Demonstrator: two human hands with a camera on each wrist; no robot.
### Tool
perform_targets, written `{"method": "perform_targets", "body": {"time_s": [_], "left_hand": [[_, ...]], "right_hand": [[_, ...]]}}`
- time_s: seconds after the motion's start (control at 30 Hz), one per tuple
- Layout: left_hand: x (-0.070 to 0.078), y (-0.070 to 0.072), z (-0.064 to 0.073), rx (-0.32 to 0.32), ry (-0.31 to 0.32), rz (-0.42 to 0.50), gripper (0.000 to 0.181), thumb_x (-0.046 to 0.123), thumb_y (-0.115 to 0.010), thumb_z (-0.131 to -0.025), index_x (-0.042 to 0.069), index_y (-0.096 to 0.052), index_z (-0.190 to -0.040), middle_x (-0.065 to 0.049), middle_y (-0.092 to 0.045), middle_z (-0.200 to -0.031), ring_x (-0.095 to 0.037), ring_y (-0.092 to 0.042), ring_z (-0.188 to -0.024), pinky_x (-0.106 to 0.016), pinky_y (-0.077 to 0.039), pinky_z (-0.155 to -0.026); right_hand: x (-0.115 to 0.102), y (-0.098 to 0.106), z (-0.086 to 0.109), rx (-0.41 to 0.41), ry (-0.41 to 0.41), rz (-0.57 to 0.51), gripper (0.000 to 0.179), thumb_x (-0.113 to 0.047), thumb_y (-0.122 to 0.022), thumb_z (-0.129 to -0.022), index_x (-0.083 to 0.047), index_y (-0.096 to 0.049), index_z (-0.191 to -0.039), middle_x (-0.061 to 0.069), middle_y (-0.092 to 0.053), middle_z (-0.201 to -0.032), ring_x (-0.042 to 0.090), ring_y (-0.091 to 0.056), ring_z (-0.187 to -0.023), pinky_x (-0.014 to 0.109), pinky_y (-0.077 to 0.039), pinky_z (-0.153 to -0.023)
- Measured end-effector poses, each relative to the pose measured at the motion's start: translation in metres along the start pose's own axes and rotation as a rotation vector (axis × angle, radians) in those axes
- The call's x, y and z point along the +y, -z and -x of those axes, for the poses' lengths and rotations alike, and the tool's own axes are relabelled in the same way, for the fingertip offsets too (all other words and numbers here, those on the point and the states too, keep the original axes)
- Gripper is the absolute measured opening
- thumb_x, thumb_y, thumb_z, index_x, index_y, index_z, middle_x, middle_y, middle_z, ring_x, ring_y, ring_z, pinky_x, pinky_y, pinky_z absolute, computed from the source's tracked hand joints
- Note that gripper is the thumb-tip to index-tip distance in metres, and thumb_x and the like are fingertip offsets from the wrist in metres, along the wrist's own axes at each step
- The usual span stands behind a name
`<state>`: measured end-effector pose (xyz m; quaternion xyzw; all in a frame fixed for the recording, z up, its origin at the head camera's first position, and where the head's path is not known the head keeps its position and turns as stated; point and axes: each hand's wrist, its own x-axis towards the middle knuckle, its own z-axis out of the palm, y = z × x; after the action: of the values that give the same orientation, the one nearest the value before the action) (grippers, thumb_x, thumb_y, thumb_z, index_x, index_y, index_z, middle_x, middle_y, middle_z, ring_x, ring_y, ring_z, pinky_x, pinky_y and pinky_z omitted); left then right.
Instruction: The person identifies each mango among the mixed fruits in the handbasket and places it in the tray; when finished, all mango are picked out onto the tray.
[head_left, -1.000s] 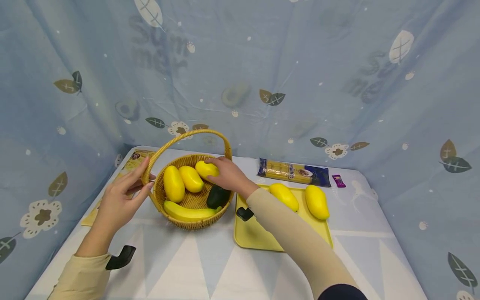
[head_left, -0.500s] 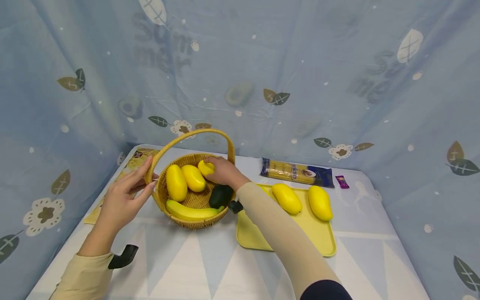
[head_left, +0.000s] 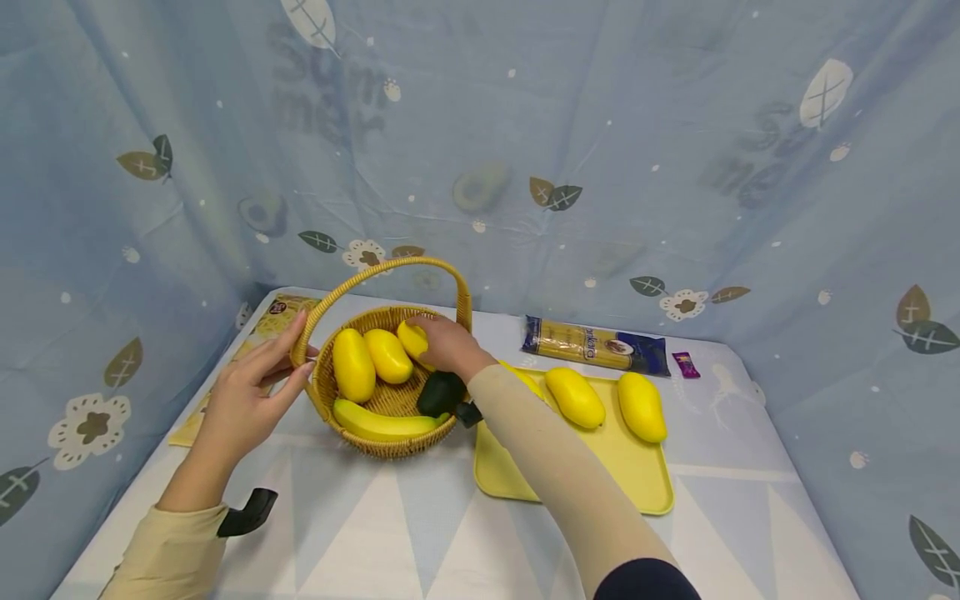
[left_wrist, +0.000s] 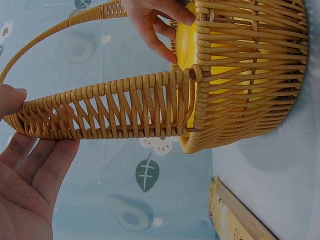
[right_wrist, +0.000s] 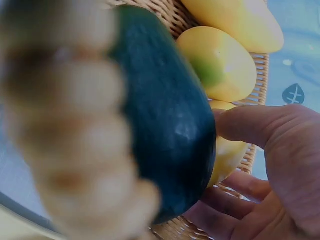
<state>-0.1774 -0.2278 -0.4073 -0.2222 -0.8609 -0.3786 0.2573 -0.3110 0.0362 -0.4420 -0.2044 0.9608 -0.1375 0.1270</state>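
Note:
My left hand [head_left: 243, 400] holds the left side of the wicker basket's handle [left_wrist: 105, 107], thumb on one side and fingers on the other. Inside the basket [head_left: 390, 451], my right hand [head_left: 448, 343] grips a yellow mango [head_left: 414, 340] by the back rim; in the right wrist view the avocado partly hides that mango [right_wrist: 227, 155]. Two more mangoes, one at the left [head_left: 353, 367] and one in the middle [head_left: 388, 357], lie beside it. A banana [head_left: 386, 423] lies along the front, and a dark green avocado [right_wrist: 165, 115] sits at the right.
Right of the basket, a yellow tray [head_left: 630, 479] bears mangoes [head_left: 574, 397], one partly behind the right sleeve. Behind it lie a spaghetti packet [head_left: 596, 345] and a small purple wrapped sweet [head_left: 686, 364]. A yellow packet [head_left: 279, 314] lies left of the basket. A patterned curtain surrounds the table.
My right hand has shifted slightly with the mango, which now sits nearer the middle mango and more covered by the fingers. My left hand stays on the handle. The head view has shifted slightly.

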Motion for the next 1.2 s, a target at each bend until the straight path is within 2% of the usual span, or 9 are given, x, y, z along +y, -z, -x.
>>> {"method": "perform_targets", "body": {"time_s": [0.2, 0.4, 0.6, 0.83, 1.03, 1.2], "left_hand": [[0.001, -0.001, 0.001, -0.002, 0.015, 0.000, 0.084, -0.012, -0.074, -0.086, 0.022, -0.043, -0.156, -0.010, -0.072, -0.111, 0.015, -0.054, -0.103, -0.003, -0.045, -0.089], [0.000, -0.001, 0.003, -0.001, 0.010, 0.002, 0.082, -0.013, -0.073, -0.086, 0.019, -0.044, -0.156, -0.010, -0.072, -0.111, 0.015, -0.053, -0.104, -0.003, -0.045, -0.089], [0.000, -0.001, 0.003, 0.004, 0.009, 0.000, 0.083, -0.013, -0.074, -0.085, 0.019, -0.044, -0.156, -0.010, -0.072, -0.111, 0.015, -0.053, -0.104, -0.003, -0.045, -0.089], [0.000, 0.000, 0.002, 0.008, -0.004, -0.009, 0.085, -0.013, -0.074, -0.085, 0.021, -0.043, -0.156, -0.010, -0.073, -0.111, 0.015, -0.054, -0.104, -0.003, -0.045, -0.089], [0.000, -0.001, 0.002, 0.008, 0.000, -0.008, 0.083, -0.012, -0.075, -0.085, 0.019, -0.044, -0.156, -0.010, -0.073, -0.111, 0.016, -0.053, -0.103, -0.003, -0.045, -0.089], [0.000, -0.001, 0.002, 0.008, 0.001, -0.008, 0.082, -0.012, -0.074, -0.085, 0.018, -0.044, -0.156, -0.010, -0.073, -0.111, 0.016, -0.053, -0.104, -0.003, -0.045, -0.089]], "right_hand": [[0.002, -0.003, 0.000, 0.002, 0.012, 0.018, 0.067, -0.024, -0.069, -0.099, -0.029, -0.038, -0.158, 0.007, -0.046, -0.155, 0.024, -0.054, -0.130, 0.037, -0.053, -0.100], [0.002, -0.003, 0.002, -0.014, 0.014, 0.008, 0.068, -0.023, -0.068, -0.100, -0.032, -0.036, -0.159, 0.009, -0.042, -0.157, 0.024, -0.060, -0.119, 0.036, -0.056, -0.089], [0.003, -0.001, 0.006, 0.019, 0.027, 0.007, 0.068, -0.027, -0.069, -0.099, -0.034, -0.036, -0.158, 0.011, -0.045, -0.153, 0.025, -0.062, -0.111, 0.040, -0.057, -0.090], [0.008, 0.004, 0.011, 0.053, 0.052, -0.043, 0.068, -0.028, -0.066, -0.099, -0.034, -0.034, -0.159, 0.014, -0.048, -0.148, 0.021, -0.061, -0.090, 0.036, -0.054, -0.076], [0.014, 0.010, 0.015, 0.066, 0.090, -0.136, 0.069, -0.027, -0.065, -0.099, -0.035, -0.032, -0.160, 0.012, -0.043, -0.155, 0.022, -0.059, -0.103, 0.036, -0.050, -0.081], [0.017, 0.013, 0.019, 0.088, 0.136, -0.215, 0.068, -0.027, -0.065, -0.099, -0.035, -0.034, -0.159, 0.006, -0.038, -0.161, 0.025, -0.054, -0.127, 0.039, -0.050, -0.092]]}}
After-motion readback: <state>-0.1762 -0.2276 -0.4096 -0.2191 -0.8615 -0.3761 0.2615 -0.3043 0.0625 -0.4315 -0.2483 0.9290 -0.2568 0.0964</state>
